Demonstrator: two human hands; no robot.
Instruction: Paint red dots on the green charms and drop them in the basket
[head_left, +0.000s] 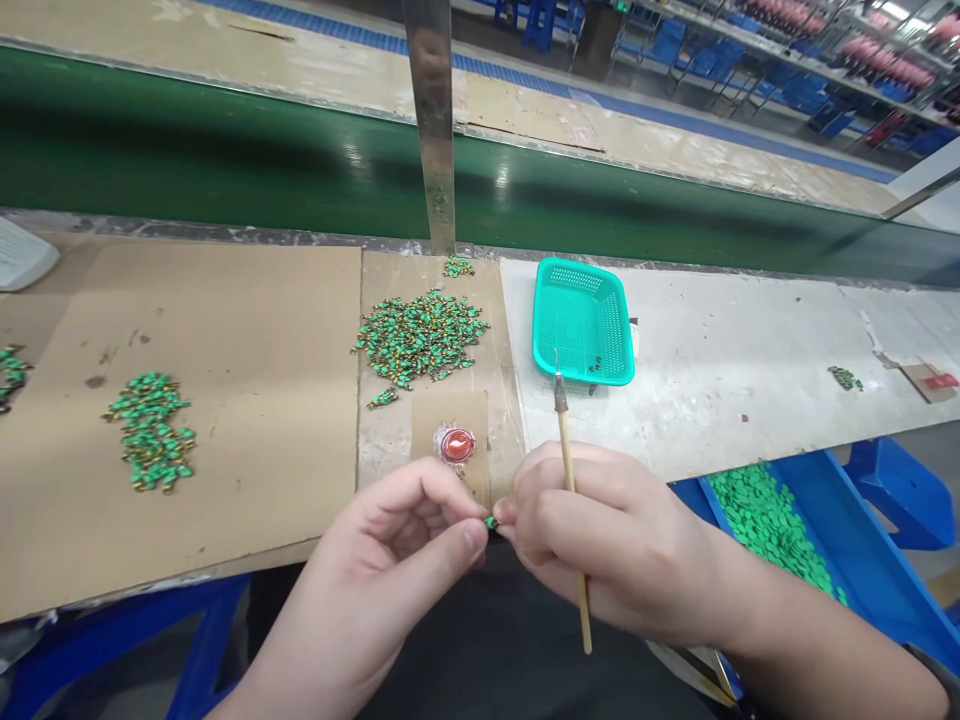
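Pinching one small green piece (490,522) low in front of the body, at the near edge of the bench (712,350), the left hand (409,545) has thumb and forefinger closed on it, while the right hand (600,525) meets its other side with its fingertips. The right hand is also closed around a wooden-handled tool (566,440), thin tip pointing away, probably parked there so the fingertips stay free. A red blob (457,446) sits on the cardboard just beyond the hands, seemingly for easy reach; the clusters appear spaced apart to avoid mixing. Counting: two hands, one held piece, one tool, one red blob, one teal basket (559,300) with a few dark bits in it, and six clusters of green-and-gold pieces, the large central pile (420,335) being biggest. One blue tray (862,530) at lower right holds green discs (772,520), too many to count.
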